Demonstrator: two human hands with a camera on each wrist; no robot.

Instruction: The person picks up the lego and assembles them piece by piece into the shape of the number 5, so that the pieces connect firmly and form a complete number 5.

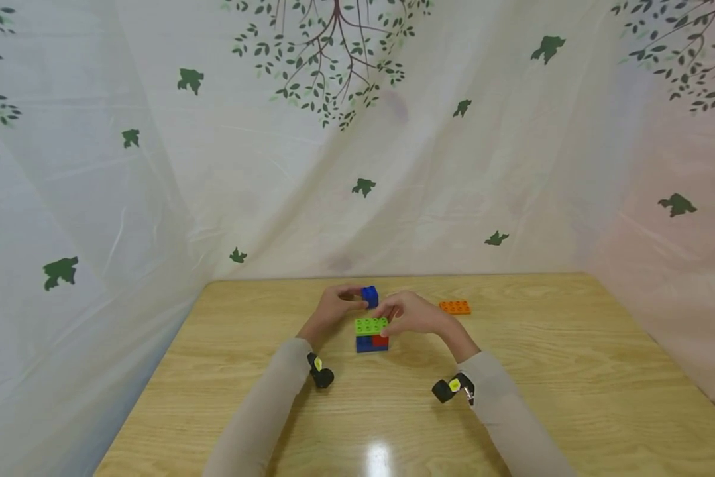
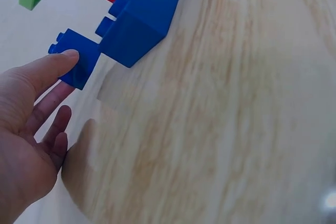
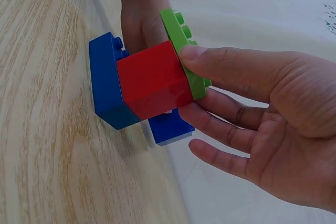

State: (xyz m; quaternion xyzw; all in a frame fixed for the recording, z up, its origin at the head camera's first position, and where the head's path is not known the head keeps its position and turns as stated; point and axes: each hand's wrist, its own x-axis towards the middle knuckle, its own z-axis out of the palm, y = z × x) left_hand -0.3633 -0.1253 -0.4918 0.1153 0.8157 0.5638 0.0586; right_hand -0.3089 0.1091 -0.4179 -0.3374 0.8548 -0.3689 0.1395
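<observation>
At the middle of the table, a thin lime-green brick [image 1: 369, 326] tops a red brick [image 3: 155, 80], which stands on the right part of a longer blue brick [image 1: 372, 348]. My right hand [image 1: 413, 313] pinches the right end of the green brick, its thumb on the studded top. Just behind this stack, my left hand [image 1: 333, 306] holds a small blue brick [image 2: 83, 59] between thumb and fingers. Its studs point up in the head view. The left end of the green brick juts out over the low blue brick with a gap beneath.
An orange brick [image 1: 455, 307] lies on the wooden table [image 1: 572, 371] behind and to the right of my right hand. A pale cloth [image 1: 297, 212] printed with leaves and birds hangs along the table's back edge and both sides.
</observation>
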